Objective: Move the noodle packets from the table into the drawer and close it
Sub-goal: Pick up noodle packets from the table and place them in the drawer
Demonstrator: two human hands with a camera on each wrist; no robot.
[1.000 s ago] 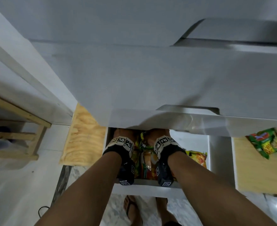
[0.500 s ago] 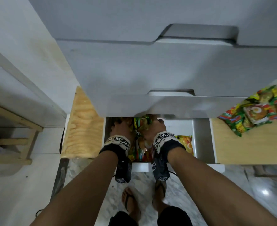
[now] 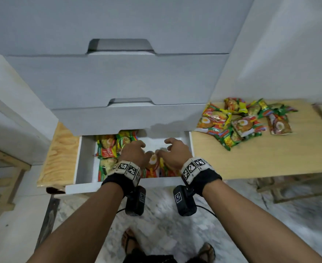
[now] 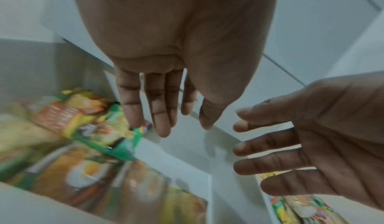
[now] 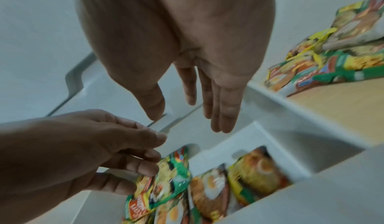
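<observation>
The white bottom drawer (image 3: 84, 164) stands pulled out, with several noodle packets (image 3: 107, 149) lying flat inside it. Both hands hover just above those packets. My left hand (image 3: 135, 150) has its fingers spread and relaxed (image 4: 162, 112) and holds nothing. My right hand (image 3: 172, 149) is beside it, fingers straight (image 5: 218, 112), also empty. A heap of several more noodle packets (image 3: 241, 124) lies on the wooden table (image 3: 270, 158) to the right of the drawer. In the right wrist view the packets in the drawer (image 5: 209, 188) sit in a row under the hands.
Two closed grey drawers (image 3: 118, 80) stack above the open one. A wooden board (image 3: 59, 158) sits left of the drawer, with a wooden stool frame (image 3: 4, 179) farther left. My sandalled feet (image 3: 129, 242) stand on the marble floor below the drawer front.
Both hands have let go of the packets they were pressing into the drawer and have lifted, fingers spread. The head view has pulled back, showing the table and more of the drawer.
</observation>
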